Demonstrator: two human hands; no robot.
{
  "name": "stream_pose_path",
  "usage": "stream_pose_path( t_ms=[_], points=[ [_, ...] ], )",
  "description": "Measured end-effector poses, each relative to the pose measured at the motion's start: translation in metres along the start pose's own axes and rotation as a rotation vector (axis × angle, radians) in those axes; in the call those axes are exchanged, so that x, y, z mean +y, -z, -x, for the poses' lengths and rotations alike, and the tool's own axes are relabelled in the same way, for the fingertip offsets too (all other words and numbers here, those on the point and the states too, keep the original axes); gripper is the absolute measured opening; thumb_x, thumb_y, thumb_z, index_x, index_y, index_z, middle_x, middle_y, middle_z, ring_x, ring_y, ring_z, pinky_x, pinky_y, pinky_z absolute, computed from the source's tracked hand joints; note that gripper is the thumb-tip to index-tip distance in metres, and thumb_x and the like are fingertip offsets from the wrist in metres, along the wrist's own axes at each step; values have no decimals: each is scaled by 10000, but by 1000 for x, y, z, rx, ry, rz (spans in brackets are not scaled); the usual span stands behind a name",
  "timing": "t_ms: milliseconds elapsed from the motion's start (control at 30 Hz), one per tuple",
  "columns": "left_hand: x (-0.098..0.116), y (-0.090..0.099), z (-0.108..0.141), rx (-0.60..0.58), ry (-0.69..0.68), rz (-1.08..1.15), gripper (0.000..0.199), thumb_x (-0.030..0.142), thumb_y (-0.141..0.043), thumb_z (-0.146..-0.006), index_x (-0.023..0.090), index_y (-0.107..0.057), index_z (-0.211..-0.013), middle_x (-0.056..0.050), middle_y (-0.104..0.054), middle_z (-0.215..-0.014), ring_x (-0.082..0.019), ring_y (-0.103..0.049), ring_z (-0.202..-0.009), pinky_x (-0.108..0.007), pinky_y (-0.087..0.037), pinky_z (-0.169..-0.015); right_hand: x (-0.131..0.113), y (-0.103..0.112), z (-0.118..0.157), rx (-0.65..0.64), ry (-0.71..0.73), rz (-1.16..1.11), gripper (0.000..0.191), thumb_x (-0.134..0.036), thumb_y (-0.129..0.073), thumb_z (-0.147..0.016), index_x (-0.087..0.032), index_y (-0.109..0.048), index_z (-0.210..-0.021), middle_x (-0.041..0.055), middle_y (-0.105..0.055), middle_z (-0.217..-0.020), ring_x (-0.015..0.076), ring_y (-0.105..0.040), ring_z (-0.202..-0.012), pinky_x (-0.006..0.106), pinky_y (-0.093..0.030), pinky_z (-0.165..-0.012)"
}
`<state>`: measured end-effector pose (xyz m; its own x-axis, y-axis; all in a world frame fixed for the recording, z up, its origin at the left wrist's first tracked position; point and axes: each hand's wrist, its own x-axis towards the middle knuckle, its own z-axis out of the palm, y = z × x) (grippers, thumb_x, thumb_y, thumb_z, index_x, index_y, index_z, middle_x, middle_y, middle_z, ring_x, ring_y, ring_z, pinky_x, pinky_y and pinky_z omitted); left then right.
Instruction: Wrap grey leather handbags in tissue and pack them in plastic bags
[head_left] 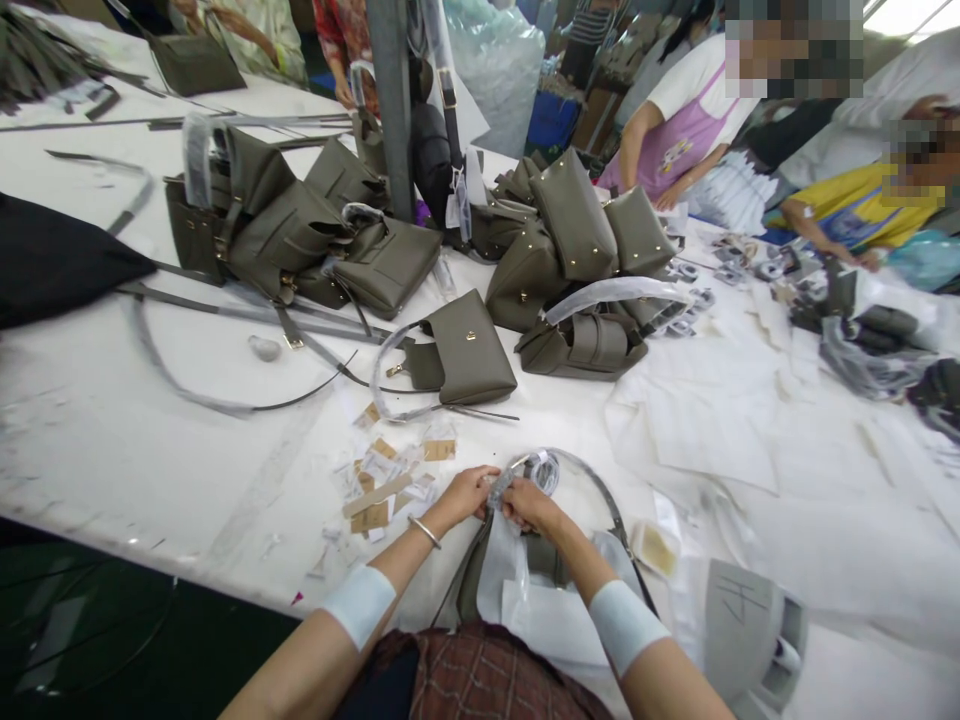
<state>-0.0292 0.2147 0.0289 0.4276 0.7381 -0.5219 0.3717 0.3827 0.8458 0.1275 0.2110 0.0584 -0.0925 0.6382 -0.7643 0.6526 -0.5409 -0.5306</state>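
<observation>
An olive handbag [471, 580] stands at the table's near edge, right against my body, with white lining paper [499, 565] showing at its top. My left hand [474, 492] is closed at the bag's plastic-wrapped handle [496, 492], its index finger reaching forward. From the other side, my right hand [527, 502] pinches the same wrapped part; the fingertips are partly hidden. Just beyond my right hand lies a coiled strap [543, 473] in clear wrap. A dark strap [609, 497] arches over to the bag's right side.
Several olive handbags [469, 350] are spread and piled across the white table [247, 470]. Paper tags [371, 515] lie left of my hands. To the right are a grey tape dispenser [742, 625] and white sheets [697, 430]. A metal post [391, 110] rises mid-table; co-workers [675, 120] stand opposite.
</observation>
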Motion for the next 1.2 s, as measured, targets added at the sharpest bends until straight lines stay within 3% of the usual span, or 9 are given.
stream_pose_path(
  t_ms=[167, 300, 400, 567, 700, 900, 1033, 1200],
  points=[
    [6, 5, -2, 91, -42, -198, 195, 156, -485, -807, 179, -678, -815, -64, -668, -805, -219, -640, -804, -334, -484, -794, -2, -1, -1, -76, 15, -96, 272, -240, -426, -833, -202, -497, -573, -52, -409, -398, 94, -371, -348, 190, -323, -388],
    [5, 6, 5, 195, -48, -295, 146, 174, -487, -837, 191, -612, -761, -71, -633, -847, -236, -596, -931, -360, -415, -907, 4, 1, 2, -43, 45, -102, 125, -177, -467, -799, -181, -578, -742, -24, -567, -540, 112, -509, -460, 202, -405, -480],
    [3, 6, 14, 250, -78, -283, 130, 209, -480, -856, 199, -572, -765, -58, -596, -910, -209, -568, -938, -328, -401, -901, 7, 6, 9, 38, 115, -36, 192, -132, -538, -770, -171, -623, -938, 11, -660, -719, 139, -604, -655, 229, -448, -631],
    [3, 8, 15, 282, -123, -122, 146, 216, -477, -812, 198, -491, -668, -17, -540, -783, -172, -534, -816, -289, -410, -824, 4, 5, 23, 140, 210, 474, 309, -79, -520, -807, -202, -674, -1044, 70, -721, -913, 193, -655, -872, 263, -406, -723],
    [1, 10, 14, 254, -133, 115, 178, 314, -471, -802, 197, -502, -672, 7, -533, -688, -157, -532, -717, -267, -434, -719, 3, 2, 25, 151, 191, 512, 331, -70, -523, -818, -203, -670, -1083, 79, -731, -928, 192, -664, -892, 252, -391, -716],
    [0, 12, 19, 272, -143, 427, 233, 385, -517, -791, 195, -486, -662, 32, -503, -632, -133, -515, -644, -260, -437, -693, 3, 13, 31, 212, 162, 552, 200, -127, -548, -817, -185, -732, -866, 104, -735, -849, 216, -661, -824, 269, -370, -667],
    [2, 12, 20, 258, -135, 541, 247, 415, -581, -771, 172, -573, -727, 50, -475, -592, -110, -464, -563, -251, -425, -645, 3, 20, 36, 281, 176, 420, 143, -297, -614, -815, -228, -734, -780, 38, -710, -709, 184, -632, -672, 260, -353, -602],
    [2, 9, 19, 228, -124, 596, 297, 414, -650, -752, 143, -669, -872, 30, -541, -668, -86, -439, -549, -221, -372, -571, 6, 9, 33, 320, 240, -73, 184, -361, -635, -771, -193, -708, -753, 1, -657, -593, 152, -588, -545, 245, -403, -552]
  ],
)
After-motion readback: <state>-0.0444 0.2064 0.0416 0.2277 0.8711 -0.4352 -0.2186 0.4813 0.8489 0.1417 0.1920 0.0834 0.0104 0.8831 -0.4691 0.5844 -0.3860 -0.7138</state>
